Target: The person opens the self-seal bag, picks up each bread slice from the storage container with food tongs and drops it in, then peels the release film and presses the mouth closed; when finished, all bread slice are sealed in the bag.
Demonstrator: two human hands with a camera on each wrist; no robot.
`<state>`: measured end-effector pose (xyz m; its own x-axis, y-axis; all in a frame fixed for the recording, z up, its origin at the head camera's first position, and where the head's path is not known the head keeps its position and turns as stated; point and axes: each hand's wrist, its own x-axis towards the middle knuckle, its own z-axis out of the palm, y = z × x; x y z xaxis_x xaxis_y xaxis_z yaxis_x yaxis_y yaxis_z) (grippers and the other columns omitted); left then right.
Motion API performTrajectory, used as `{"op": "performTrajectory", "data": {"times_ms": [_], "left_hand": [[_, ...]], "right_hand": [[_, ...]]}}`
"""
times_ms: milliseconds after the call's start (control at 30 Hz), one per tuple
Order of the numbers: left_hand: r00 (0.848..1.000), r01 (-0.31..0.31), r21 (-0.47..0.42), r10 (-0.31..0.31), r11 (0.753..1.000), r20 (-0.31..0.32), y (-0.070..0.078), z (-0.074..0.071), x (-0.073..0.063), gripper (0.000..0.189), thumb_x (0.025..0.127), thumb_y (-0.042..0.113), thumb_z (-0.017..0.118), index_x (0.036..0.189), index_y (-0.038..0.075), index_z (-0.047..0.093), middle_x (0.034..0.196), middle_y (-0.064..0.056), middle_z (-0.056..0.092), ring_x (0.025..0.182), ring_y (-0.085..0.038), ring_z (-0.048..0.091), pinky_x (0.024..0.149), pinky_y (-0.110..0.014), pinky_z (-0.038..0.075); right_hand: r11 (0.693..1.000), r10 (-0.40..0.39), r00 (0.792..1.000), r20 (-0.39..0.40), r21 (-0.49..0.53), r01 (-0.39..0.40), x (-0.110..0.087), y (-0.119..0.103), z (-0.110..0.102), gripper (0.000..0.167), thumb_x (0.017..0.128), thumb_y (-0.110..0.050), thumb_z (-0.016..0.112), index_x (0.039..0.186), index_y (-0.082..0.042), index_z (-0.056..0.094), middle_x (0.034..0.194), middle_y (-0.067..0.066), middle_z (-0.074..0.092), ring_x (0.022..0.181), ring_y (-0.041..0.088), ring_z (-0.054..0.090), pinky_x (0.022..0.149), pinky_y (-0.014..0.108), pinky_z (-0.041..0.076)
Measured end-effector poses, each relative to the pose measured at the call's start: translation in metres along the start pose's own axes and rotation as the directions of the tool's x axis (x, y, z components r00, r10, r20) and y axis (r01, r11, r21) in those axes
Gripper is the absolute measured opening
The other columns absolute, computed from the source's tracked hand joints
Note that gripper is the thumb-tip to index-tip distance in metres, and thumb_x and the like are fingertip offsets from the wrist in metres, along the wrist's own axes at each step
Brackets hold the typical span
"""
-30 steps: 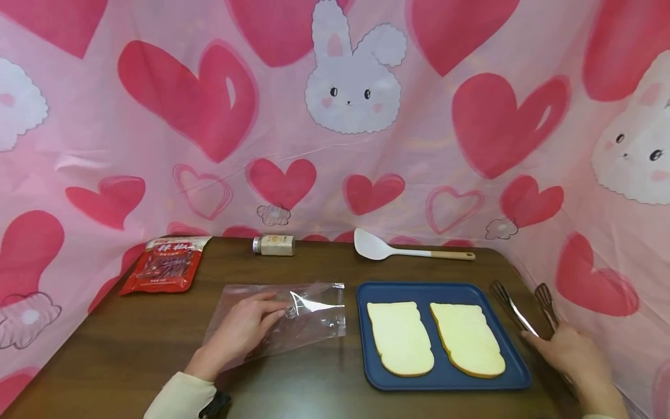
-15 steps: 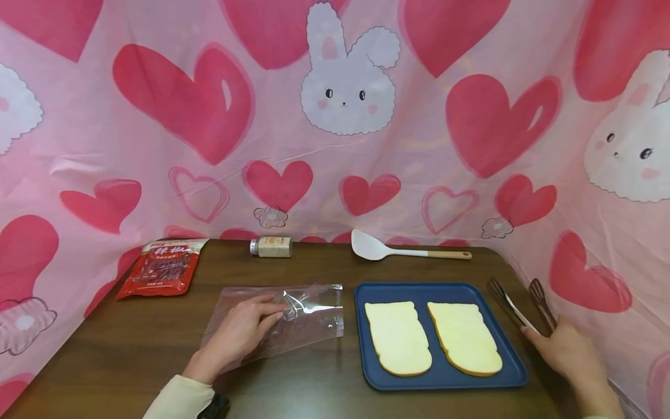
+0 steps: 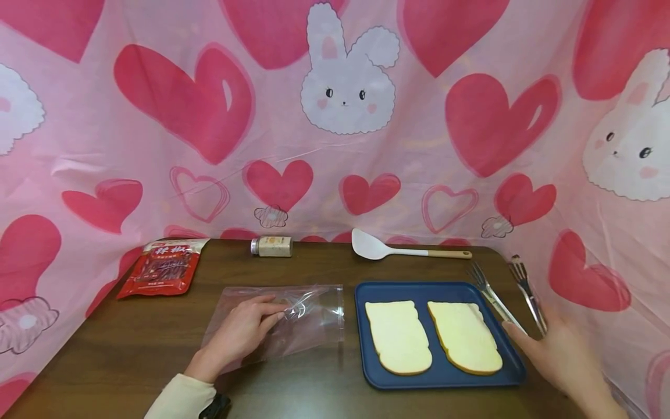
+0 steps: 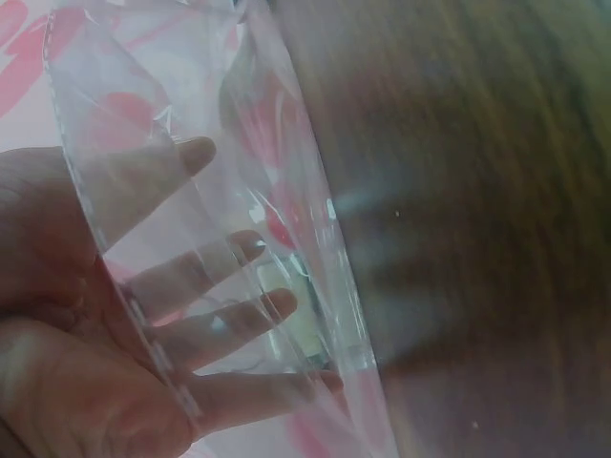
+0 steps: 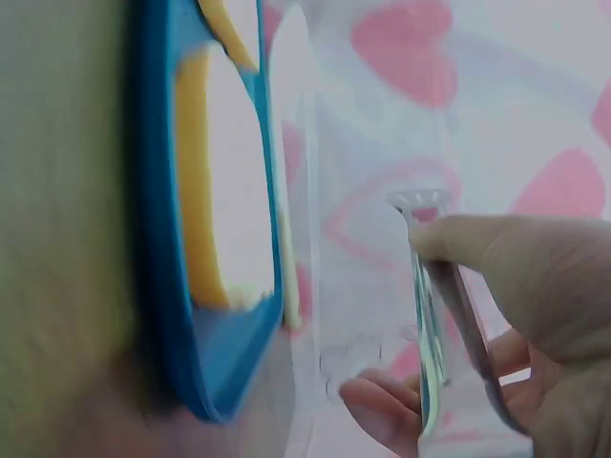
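Observation:
A clear plastic bag [image 3: 314, 326] lies on the brown table, and my left hand [image 3: 243, 329] rests on it with fingers extended toward the right. In the left wrist view, the straight, spread fingers of that hand [image 4: 220, 334] show through the film of the bag [image 4: 325, 277]. At the right, my right hand [image 3: 560, 349] grips a pair of metal tongs [image 3: 502, 308], their two slotted ends spread apart and pointing away. The right wrist view shows the thumb along one arm of the tongs [image 5: 468, 324]. Beside them, a blue tray [image 3: 439, 381] bears two bread slices [image 3: 400, 337].
A red packet of dried chili [image 3: 162, 267] lies at the back left. Behind the bag is a small spice jar [image 3: 274, 246] on its side. A white spatula with a wooden handle [image 3: 408, 252] lies behind the tray. Patterned cloth hangs around the table's back and sides.
My right hand has moved up and a little left with the tongs, whose ends now stand nearer the tray's far right corner. The left hand stays on the bag.

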<state>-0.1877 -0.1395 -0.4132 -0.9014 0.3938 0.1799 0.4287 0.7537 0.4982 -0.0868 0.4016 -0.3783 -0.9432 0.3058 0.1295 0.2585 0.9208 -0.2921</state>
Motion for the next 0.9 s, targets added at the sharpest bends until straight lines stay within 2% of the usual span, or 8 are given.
{"op": "performTrajectory", "data": {"times_ms": [133, 300, 400, 500, 567, 667, 767, 900], "left_hand": [[1.000, 0.010, 0.003, -0.010, 1.000, 0.004, 0.000, -0.001, -0.001, 0.024, 0.101, 0.020, 0.072, 0.123, 0.017, 0.080, 0.142, -0.020, 0.068, 0.130, -0.042, 0.066, 0.110, -0.063, 0.050], [1.000, -0.003, 0.009, 0.003, 1.000, -0.001, 0.000, -0.001, 0.000, 0.024, 0.101, 0.020, 0.072, 0.123, 0.015, 0.080, 0.141, -0.020, 0.068, 0.130, -0.041, 0.066, 0.109, -0.062, 0.050], [1.000, 0.014, 0.004, -0.014, 1.000, 0.006, 0.000, -0.001, 0.001, 0.025, 0.101, 0.021, 0.072, 0.124, 0.014, 0.080, 0.142, -0.020, 0.067, 0.131, -0.042, 0.065, 0.110, -0.062, 0.049], [0.999, 0.034, -0.004, -0.034, 0.999, 0.016, 0.001, -0.001, 0.001, 0.026, 0.101, 0.021, 0.073, 0.125, 0.016, 0.079, 0.144, -0.020, 0.066, 0.133, -0.042, 0.064, 0.111, -0.062, 0.049], [0.999, 0.036, -0.004, -0.036, 0.999, 0.017, 0.001, -0.001, 0.002, 0.026, 0.101, 0.022, 0.072, 0.126, 0.017, 0.079, 0.145, -0.019, 0.065, 0.134, -0.041, 0.063, 0.112, -0.062, 0.048], [0.999, 0.032, -0.004, -0.032, 0.999, 0.018, 0.001, -0.002, 0.001, 0.026, 0.101, 0.022, 0.072, 0.126, 0.017, 0.079, 0.146, -0.019, 0.065, 0.134, -0.041, 0.063, 0.112, -0.062, 0.048], [0.999, 0.030, -0.005, -0.030, 1.000, 0.020, 0.001, -0.003, 0.000, 0.027, 0.102, 0.022, 0.071, 0.127, 0.017, 0.079, 0.146, -0.020, 0.065, 0.134, -0.042, 0.063, 0.112, -0.062, 0.048], [0.999, 0.034, -0.006, -0.034, 0.999, 0.025, 0.001, -0.003, 0.001, 0.028, 0.102, 0.023, 0.071, 0.128, 0.017, 0.078, 0.146, -0.019, 0.065, 0.135, -0.042, 0.062, 0.112, -0.062, 0.048]], "right_hand": [[1.000, 0.026, 0.990, 0.137, -0.019, -0.023, -0.019, -0.022, 0.005, 0.109, 0.092, -0.065, 0.070, 0.149, 0.021, 0.033, 0.131, 0.050, 0.047, 0.112, 0.063, 0.053, 0.091, 0.080, 0.048], [0.998, 0.042, 0.969, 0.244, -0.045, -0.032, -0.048, -0.044, 0.025, 0.116, 0.089, -0.078, 0.064, 0.154, 0.013, 0.033, 0.138, 0.046, 0.050, 0.117, 0.061, 0.058, 0.088, 0.077, 0.052], [0.997, 0.071, 0.943, 0.326, -0.061, -0.054, -0.063, -0.054, 0.038, 0.119, 0.086, -0.084, 0.060, 0.157, 0.007, 0.034, 0.146, 0.044, 0.047, 0.124, 0.063, 0.056, 0.087, 0.076, 0.053], [0.994, 0.107, 0.912, 0.395, -0.072, -0.086, -0.074, -0.062, 0.051, 0.119, 0.083, -0.087, 0.062, 0.158, 0.002, 0.036, 0.144, 0.041, 0.051, 0.119, 0.059, 0.061, 0.086, 0.074, 0.055], [0.993, 0.110, 0.910, 0.400, -0.073, -0.088, -0.080, -0.065, 0.060, 0.119, 0.079, -0.087, 0.065, 0.157, 0.000, 0.041, 0.138, 0.035, 0.059, 0.112, 0.050, 0.066, 0.086, 0.070, 0.058], [0.995, 0.089, 0.927, 0.364, -0.065, -0.070, -0.091, -0.070, 0.070, 0.116, 0.077, -0.087, 0.068, 0.155, -0.003, 0.046, 0.128, 0.025, 0.068, 0.102, 0.037, 0.070, 0.083, 0.061, 0.061], [0.998, 0.052, 0.956, 0.290, -0.039, -0.042, -0.103, -0.073, 0.079, 0.114, 0.074, -0.085, 0.073, 0.153, -0.005, 0.051, 0.116, 0.015, 0.073, 0.086, 0.026, 0.069, 0.071, 0.048, 0.062], [1.000, -0.001, 0.982, 0.189, -0.027, 0.006, -0.115, -0.076, 0.088, 0.108, 0.072, -0.079, 0.079, 0.150, -0.009, 0.057, 0.104, 0.005, 0.071, 0.069, 0.017, 0.061, 0.055, 0.035, 0.051]]}}
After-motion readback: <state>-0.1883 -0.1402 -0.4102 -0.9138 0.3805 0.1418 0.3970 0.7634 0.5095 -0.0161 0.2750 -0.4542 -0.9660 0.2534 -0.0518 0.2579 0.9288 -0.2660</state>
